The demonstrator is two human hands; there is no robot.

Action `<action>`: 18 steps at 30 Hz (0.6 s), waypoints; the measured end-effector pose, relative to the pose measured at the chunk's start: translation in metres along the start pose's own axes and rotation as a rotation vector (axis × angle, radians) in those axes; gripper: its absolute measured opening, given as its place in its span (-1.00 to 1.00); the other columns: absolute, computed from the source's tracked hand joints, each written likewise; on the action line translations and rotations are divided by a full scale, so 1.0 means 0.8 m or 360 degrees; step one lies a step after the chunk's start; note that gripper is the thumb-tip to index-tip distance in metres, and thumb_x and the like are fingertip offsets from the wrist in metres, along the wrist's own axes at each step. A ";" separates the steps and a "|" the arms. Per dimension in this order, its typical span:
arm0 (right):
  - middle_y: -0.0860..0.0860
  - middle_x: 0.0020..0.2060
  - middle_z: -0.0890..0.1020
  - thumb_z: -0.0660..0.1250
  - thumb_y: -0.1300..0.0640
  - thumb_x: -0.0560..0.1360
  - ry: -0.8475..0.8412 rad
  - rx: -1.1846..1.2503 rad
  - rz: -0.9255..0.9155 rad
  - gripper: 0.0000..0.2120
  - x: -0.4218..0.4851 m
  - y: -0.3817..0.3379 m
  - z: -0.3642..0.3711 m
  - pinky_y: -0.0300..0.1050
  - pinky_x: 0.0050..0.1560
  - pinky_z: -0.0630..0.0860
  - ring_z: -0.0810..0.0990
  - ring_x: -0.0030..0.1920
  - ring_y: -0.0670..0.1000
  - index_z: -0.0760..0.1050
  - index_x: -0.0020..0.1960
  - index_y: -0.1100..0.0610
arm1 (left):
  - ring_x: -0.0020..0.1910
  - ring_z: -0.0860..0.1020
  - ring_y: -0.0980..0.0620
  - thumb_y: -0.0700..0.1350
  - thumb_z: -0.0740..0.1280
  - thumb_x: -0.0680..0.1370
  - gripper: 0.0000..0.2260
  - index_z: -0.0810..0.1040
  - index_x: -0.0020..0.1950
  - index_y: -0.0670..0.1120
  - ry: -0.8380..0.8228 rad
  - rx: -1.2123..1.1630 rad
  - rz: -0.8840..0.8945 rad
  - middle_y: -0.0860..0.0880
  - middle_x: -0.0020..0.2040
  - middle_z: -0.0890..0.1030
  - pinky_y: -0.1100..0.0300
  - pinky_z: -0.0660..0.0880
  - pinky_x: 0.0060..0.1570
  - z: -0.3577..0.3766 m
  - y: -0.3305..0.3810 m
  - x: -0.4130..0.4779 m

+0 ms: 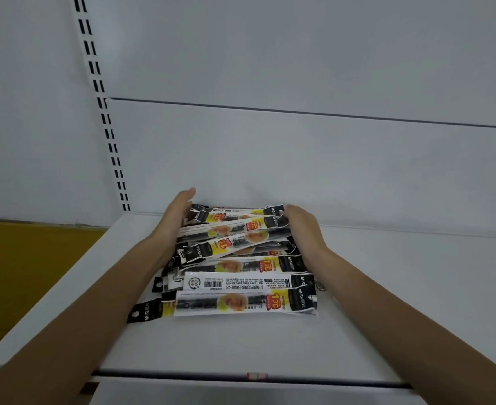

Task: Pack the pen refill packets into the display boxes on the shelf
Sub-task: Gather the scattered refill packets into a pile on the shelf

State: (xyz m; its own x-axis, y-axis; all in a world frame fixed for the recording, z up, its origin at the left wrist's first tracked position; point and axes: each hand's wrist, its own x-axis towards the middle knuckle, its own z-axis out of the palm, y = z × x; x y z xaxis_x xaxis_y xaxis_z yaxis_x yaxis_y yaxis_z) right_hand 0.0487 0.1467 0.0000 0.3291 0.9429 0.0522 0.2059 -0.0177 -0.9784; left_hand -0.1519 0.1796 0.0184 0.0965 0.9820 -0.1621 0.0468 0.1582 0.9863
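Note:
A loose pile of long pen refill packets (235,258), black, white and yellow, lies crosswise on the white shelf (387,287). My left hand (176,217) presses against the left ends of the upper packets, fingers stretched toward the back wall. My right hand (302,226) cups the right ends of the same packets. Together the two hands squeeze the top of the pile between them. The lowest packets (241,302) lie nearest me, untouched. No display box is in view.
The white back panel (299,141) rises straight behind the pile. A slotted upright rail (106,121) runs down the left. A yellow surface (22,264) lies lower left, beyond the shelf's left edge. The shelf's front edge carries a dark strip (241,378).

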 end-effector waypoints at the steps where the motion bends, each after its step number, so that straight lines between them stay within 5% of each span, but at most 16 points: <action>1: -0.01 -0.32 0.50 0.11 0.16 0.51 -0.0016 -0.0003 -0.0028 -0.79 -0.002 -0.001 0.004 -0.12 -0.25 0.30 0.44 -0.26 -0.01 0.35 -0.29 0.09 | -0.06 0.60 -0.02 0.18 0.11 0.53 -0.57 0.48 0.20 -0.10 -0.0021 -0.0072 -0.0045 -0.06 -0.05 0.67 0.24 0.45 -0.05 -0.002 0.002 0.000; 3: -0.02 -0.33 0.50 0.09 0.17 0.51 -0.0035 -0.0014 -0.0040 -0.79 -0.004 -0.003 0.007 -0.13 -0.27 0.30 0.43 -0.28 -0.02 0.35 -0.29 0.08 | -0.11 0.58 -0.10 0.19 0.12 0.52 -0.54 0.49 0.18 -0.14 -0.0040 -0.0115 -0.0072 -0.11 -0.11 0.67 0.13 0.46 -0.02 -0.007 0.006 -0.005; 7: 0.01 -0.17 0.65 0.15 -0.03 0.48 -0.0088 0.0023 0.0008 -0.78 -0.007 -0.010 -0.005 0.00 0.04 0.45 0.60 -0.07 0.05 0.51 -0.22 0.03 | 0.38 0.30 -0.03 0.18 0.09 0.54 -0.48 0.28 0.42 -0.08 0.0126 -0.0028 0.0065 -0.05 0.42 0.33 0.02 0.14 0.35 -0.028 -0.002 -0.007; 10: -0.06 0.07 0.57 0.12 -0.04 0.56 -0.0055 0.0165 0.0014 -0.79 -0.021 -0.005 -0.035 -0.04 0.28 0.34 0.50 0.15 -0.06 0.45 0.08 0.00 | 0.41 0.24 -0.02 0.11 0.16 0.55 -0.54 0.29 0.41 -0.04 0.0310 0.0034 0.0164 -0.01 0.43 0.28 -0.02 0.12 0.38 -0.054 -0.021 -0.003; 15: -0.03 0.27 0.46 0.14 -0.02 0.57 0.0037 0.0385 0.0149 -0.72 -0.061 0.029 -0.060 -0.03 0.44 0.20 0.37 0.33 -0.06 0.42 0.23 0.04 | 0.46 0.06 -0.23 -0.29 -0.02 0.62 -0.64 0.14 0.40 -0.38 0.0353 0.0175 0.0037 -0.32 0.46 0.11 0.04 -0.02 0.39 -0.103 -0.068 -0.002; 18: -0.10 0.31 0.47 0.16 -0.15 0.50 -0.0012 0.0324 0.0127 -0.54 -0.073 0.034 -0.042 0.04 0.43 0.25 0.40 0.34 -0.08 0.41 0.33 0.01 | 0.45 0.15 -0.14 -0.17 0.02 0.64 -0.62 0.17 0.44 -0.23 0.0539 0.0003 -0.0081 -0.18 0.47 0.20 0.06 0.05 0.39 -0.080 -0.062 -0.019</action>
State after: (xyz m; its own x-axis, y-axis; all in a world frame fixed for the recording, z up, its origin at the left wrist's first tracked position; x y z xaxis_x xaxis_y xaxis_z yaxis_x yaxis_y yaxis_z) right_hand 0.0655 0.0798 -0.0229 0.3297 0.9437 -0.0277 -0.0111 -0.0255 -0.9996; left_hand -0.2190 0.1634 -0.0262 -0.2414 0.9513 -0.1917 0.0448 0.2082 0.9771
